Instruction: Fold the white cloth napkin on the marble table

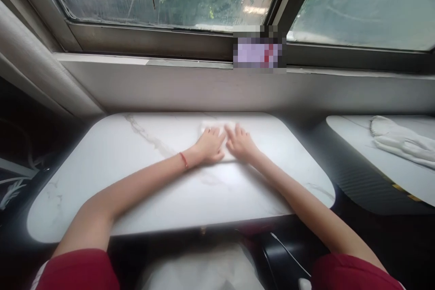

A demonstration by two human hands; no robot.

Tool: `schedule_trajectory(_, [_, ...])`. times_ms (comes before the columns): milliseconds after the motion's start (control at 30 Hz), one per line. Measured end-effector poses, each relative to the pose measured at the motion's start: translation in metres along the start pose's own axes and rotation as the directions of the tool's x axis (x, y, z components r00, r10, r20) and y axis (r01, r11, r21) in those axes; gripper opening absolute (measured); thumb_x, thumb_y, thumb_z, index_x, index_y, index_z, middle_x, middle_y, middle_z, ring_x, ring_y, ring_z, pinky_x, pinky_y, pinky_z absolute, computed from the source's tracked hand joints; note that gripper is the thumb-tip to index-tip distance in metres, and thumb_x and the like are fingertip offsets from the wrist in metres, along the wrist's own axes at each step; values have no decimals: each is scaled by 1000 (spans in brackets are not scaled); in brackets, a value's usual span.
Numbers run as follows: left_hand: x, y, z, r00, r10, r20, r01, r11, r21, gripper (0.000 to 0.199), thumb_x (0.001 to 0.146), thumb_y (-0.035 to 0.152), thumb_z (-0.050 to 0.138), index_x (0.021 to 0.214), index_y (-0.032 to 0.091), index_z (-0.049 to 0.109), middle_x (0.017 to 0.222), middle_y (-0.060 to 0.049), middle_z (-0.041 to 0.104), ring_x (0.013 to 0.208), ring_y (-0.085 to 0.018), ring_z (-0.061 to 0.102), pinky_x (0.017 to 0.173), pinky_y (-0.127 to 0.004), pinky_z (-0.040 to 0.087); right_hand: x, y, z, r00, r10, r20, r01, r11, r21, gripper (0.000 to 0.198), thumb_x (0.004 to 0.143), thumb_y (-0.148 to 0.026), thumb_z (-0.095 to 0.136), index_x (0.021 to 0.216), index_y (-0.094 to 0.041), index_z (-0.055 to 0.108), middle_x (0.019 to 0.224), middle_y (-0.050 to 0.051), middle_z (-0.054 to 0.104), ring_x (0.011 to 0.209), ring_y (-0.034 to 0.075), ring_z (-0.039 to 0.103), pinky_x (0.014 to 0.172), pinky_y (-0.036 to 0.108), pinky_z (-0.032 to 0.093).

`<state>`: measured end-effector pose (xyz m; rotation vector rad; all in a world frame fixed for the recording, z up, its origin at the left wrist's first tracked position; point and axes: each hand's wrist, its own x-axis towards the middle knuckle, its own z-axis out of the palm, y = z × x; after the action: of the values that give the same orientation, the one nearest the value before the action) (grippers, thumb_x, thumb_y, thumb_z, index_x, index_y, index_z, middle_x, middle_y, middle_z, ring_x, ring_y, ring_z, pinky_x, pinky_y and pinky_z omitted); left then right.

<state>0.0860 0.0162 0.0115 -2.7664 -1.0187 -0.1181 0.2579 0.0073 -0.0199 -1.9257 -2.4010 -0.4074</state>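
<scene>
Both my hands press down near the far middle of a white marble-patterned table. Under them lies a folded white cloth, mostly covered by the hands and hard to tell from the tabletop. My left hand, with a red string bracelet at the wrist, rests flat on the cloth's left part, fingers stretched forward. My right hand lies flat on its right part, fingers spread. The hands nearly meet at the thumbs and index fingers. Neither hand grips the cloth.
At the right, a second white table carries a crumpled white cloth. Behind the tables run a low wall and a metal-framed window. A white cable hangs below the near edge. White cords are at the left.
</scene>
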Motion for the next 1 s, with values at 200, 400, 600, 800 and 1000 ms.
schedule_trajectory(200, [-41,76,-13,950,308,-54,-310,951,-18,50,83,33,46,120,4,62,110,-22,65,94,-34,54,84,-46,40,-124,0,-7,989,60,-137,-60,998,4,64,97,-31,30,159,-16,24,149,28,42,122,41,52,87,50,51])
schedule_trajectory(400, [-70,104,-16,976,210,-59,-207,977,52,55,85,40,45,127,8,61,123,-21,65,106,-37,54,92,-49,38,-152,-20,-14,990,61,-128,-62,998,3,74,94,-31,34,163,-19,10,149,26,42,122,43,51,83,51,52])
schedule_trajectory(600, [-38,22,11,991,82,-103,-95,986,-137,59,88,45,47,135,9,54,133,-20,56,116,-35,49,98,-47,39,-57,-33,-9,995,98,-23,-100,992,-78,63,93,-32,38,152,-9,39,143,32,47,112,43,56,83,49,49])
schedule_trajectory(800, [-21,-84,31,986,-129,-102,114,983,-147,61,91,49,48,142,15,49,136,-16,53,121,-32,45,110,-44,32,54,-66,-5,997,77,9,-77,997,-22,62,97,-31,34,156,-12,31,148,33,41,113,42,56,91,51,43])
schedule_trajectory(1000, [-38,-123,28,945,-318,-81,309,945,-107,58,94,49,42,140,15,50,138,-17,51,123,-32,44,109,-44,32,103,-98,-5,999,41,-3,-40,997,60,59,99,-30,31,156,-15,32,148,30,41,115,39,54,92,48,41])
